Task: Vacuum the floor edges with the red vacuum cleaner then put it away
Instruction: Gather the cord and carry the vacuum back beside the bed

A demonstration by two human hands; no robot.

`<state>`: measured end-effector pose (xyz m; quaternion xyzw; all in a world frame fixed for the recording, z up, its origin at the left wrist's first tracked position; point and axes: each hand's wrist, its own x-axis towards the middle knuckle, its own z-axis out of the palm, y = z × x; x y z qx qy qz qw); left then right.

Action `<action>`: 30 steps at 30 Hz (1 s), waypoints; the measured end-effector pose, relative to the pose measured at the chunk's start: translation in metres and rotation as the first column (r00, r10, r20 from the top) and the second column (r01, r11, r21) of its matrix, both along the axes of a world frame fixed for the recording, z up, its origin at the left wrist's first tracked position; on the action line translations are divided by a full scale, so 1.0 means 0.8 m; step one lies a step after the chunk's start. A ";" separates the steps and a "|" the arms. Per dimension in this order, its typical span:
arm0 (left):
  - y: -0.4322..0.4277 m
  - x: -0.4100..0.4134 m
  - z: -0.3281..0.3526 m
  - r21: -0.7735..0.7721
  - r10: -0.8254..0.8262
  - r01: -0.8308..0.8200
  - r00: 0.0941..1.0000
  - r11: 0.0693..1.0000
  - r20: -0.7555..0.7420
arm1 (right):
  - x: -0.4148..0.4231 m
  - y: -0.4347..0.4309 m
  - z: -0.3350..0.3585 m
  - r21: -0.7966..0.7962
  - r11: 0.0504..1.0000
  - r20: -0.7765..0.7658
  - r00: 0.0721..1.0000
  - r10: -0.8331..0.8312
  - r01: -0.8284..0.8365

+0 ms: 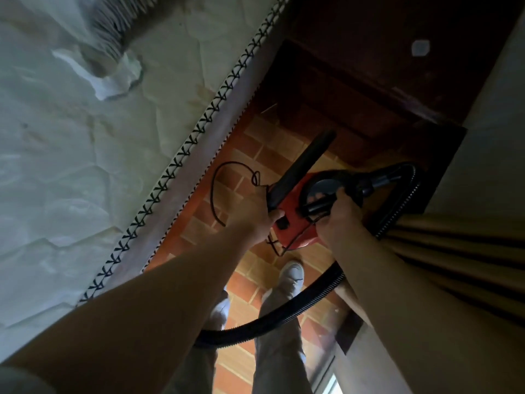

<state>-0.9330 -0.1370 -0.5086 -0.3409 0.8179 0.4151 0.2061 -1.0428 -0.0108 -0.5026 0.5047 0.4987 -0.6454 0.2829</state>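
Both hands grip the red vacuum cleaner (295,214) above the brick floor (250,155): left hand (255,216) clasps its side, right hand (336,214) wraps the black handle. No writing is legible.

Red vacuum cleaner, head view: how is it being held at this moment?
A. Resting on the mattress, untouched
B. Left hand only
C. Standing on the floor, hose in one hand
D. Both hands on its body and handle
D: the left hand grips the red vacuum cleaner at its side while the right hand wraps the black handle, above the brick-pattern floor.
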 end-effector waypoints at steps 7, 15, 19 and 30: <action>0.004 0.007 -0.162 0.048 0.069 -0.070 0.997 0.996 0.015 | 0.004 -0.021 -0.144 0.038 0.972 0.014 0.972 0.233 -0.233; 0.003 0.005 -0.286 0.121 0.121 -0.133 0.988 0.984 0.098 | -0.007 -0.038 -0.266 0.094 0.874 0.017 0.878 0.478 -0.477; 0.003 -0.001 -0.337 0.202 0.159 -0.193 0.972 0.960 0.170 | -0.014 -0.044 -0.299 0.109 0.807 0.010 0.812 0.583 -0.581; 0.005 -0.040 -0.404 0.209 0.118 -0.150 0.980 0.966 0.159 | -0.041 -0.062 -0.365 0.146 0.709 0.033 0.719 0.694 -0.690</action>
